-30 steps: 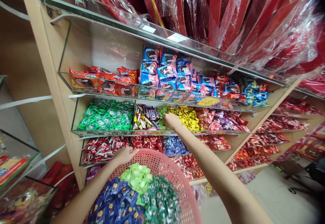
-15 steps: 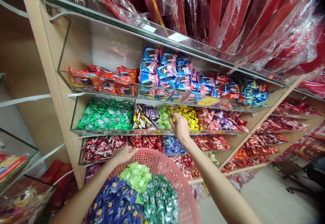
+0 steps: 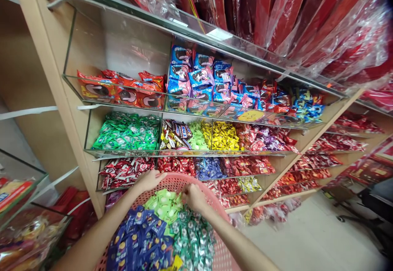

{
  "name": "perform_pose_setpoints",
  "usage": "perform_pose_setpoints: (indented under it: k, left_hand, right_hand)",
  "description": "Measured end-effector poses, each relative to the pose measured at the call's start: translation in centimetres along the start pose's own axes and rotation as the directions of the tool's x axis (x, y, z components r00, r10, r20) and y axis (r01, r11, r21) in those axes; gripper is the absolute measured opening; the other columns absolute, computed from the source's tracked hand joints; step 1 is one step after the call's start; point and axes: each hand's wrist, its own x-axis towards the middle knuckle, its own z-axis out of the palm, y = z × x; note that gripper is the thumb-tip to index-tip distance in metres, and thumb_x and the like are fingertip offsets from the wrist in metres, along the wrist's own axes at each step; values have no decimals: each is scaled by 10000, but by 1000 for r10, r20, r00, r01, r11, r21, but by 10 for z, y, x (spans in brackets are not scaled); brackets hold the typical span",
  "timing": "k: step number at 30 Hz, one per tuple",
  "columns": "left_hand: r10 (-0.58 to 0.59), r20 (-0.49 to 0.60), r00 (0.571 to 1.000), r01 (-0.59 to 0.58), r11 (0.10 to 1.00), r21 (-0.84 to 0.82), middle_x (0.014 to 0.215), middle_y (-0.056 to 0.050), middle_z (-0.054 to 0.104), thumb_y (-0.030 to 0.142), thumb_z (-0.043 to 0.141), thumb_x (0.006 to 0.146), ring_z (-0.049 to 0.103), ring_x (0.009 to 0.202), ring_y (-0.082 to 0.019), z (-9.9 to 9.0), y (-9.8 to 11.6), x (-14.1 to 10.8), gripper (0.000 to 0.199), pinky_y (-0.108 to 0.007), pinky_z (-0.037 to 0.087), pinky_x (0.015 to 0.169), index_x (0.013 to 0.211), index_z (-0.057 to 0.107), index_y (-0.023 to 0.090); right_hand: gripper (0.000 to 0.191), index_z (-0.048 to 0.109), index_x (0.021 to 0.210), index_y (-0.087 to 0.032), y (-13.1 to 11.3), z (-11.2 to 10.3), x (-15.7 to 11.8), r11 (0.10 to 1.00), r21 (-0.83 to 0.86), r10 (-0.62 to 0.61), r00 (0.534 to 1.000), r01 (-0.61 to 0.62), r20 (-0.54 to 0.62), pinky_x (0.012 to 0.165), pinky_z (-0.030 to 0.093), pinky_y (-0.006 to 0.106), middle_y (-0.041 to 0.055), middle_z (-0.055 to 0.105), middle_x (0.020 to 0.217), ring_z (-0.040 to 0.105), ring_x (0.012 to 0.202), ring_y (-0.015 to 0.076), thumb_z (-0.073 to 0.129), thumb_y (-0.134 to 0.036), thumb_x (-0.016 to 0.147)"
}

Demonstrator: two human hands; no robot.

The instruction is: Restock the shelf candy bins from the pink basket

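With its fingers wrapped over the far rim, my left hand point(image 3: 150, 180) grips a pink perforated plastic basket point(image 3: 217, 210). Inside it, my right hand point(image 3: 195, 197) is closed beside a pile of light green wrapped candies point(image 3: 162, 206); whatever its fingers hold is hidden. Dark blue candy packets point(image 3: 138, 240) fill the basket's left side. Shiny dark green wrapped candies point(image 3: 196, 238) lie on the right, under my right forearm. A few yellow wrapped candies point(image 3: 176, 263) show at the bottom edge of the picture.
Ahead stand glass-fronted shelves with green candies point(image 3: 127, 132), yellow candies point(image 3: 225, 136), chocolate bars point(image 3: 181, 132) and blue cookie packs point(image 3: 201, 76). Red bags point(image 3: 285, 17) in clear plastic sit above. A wheeled chair point(image 3: 365, 217) stands at the right.
My right hand has moved down and left from the light green and yellow candies on the shelf into the basket. My left hand stays on the rim. More yellow candies show in the basket.
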Motion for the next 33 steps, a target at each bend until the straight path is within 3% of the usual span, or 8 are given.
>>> perform_pose_setpoints:
  k: [3, 10, 17, 19, 23, 27, 30, 33]
  left_hand:
    - [-13, -2, 1000, 13, 1000, -16, 616, -31, 593, 680, 222, 728, 536, 573, -152, 1, -1, 0, 592, -214, 279, 509, 602, 528, 189]
    - [-15, -8, 1000, 15, 1000, 2, 631, -40, 598, 683, 207, 729, 545, 581, -166, 1, 0, -1, 606, -215, 273, 494, 612, 540, 190]
    - [-6, 1, 1000, 6, 1000, 30, 648, -50, 608, 672, 197, 736, 557, 605, -178, 3, 1, -2, 605, -224, 284, 505, 615, 547, 193]
    - [0, 6, 1000, 0, 999, 35, 648, -49, 610, 675, 194, 733, 556, 599, -175, 4, 1, -3, 608, -225, 286, 507, 614, 547, 194]
    - [14, 0, 1000, -14, 999, 36, 658, -52, 618, 684, 191, 726, 561, 612, -179, 7, 2, -3, 620, -230, 300, 517, 613, 555, 195]
    - [24, 15, 1000, -24, 999, 23, 692, -64, 632, 692, 210, 717, 575, 638, -194, 8, 7, -3, 619, -237, 324, 529, 640, 574, 196]
    - [33, 31, 999, -34, 999, 16, 727, -65, 639, 687, 236, 714, 582, 650, -194, 7, 16, -2, 599, -234, 332, 535, 671, 578, 198]
    - [72, 58, 996, -73, 997, 14, 678, -56, 627, 688, 215, 719, 574, 626, -185, 9, 28, 0, 607, -228, 318, 520, 643, 563, 196]
  right_hand:
    - [190, 650, 658, -164, 5, 11, 9, 1000, 3, 13, 998, -13, 56, 512, 322, 182, 23, 662, 701, 563, 634, 123, 485, -86, 605]
    - [93, 635, 667, -153, 9, 17, 16, 981, 36, 190, 978, -193, 82, 499, 351, 185, 20, 636, 653, 557, 600, 130, 564, -137, 609]
    - [181, 579, 868, -156, 2, 28, 1, 936, 204, 255, 952, -287, 170, 428, 347, 175, -6, 606, 601, 526, 446, 92, 564, -211, 696]
    - [201, 566, 904, -167, -1, 28, -4, 959, 145, 227, 966, -243, 121, 456, 362, 181, 10, 622, 658, 559, 508, 108, 551, -221, 711]
    - [166, 571, 878, -166, -4, 19, -14, 981, -133, 140, 990, -143, -30, 555, 379, 230, 82, 637, 787, 596, 718, 185, 478, -237, 761]
    - [205, 545, 895, -171, -6, -9, -17, 970, -229, 51, 990, -80, -129, 569, 347, 233, 70, 620, 784, 574, 678, 160, 357, -217, 829]
    - [231, 526, 953, -183, -5, -37, -15, 970, -241, -45, 954, -29, -297, 659, 340, 229, 62, 587, 860, 538, 761, 144, 322, -222, 852]
    - [251, 518, 1016, -193, 2, -57, -11, 956, -281, -42, 905, -88, -424, 756, 321, 259, 80, 564, 944, 497, 891, 174, 340, -267, 856]
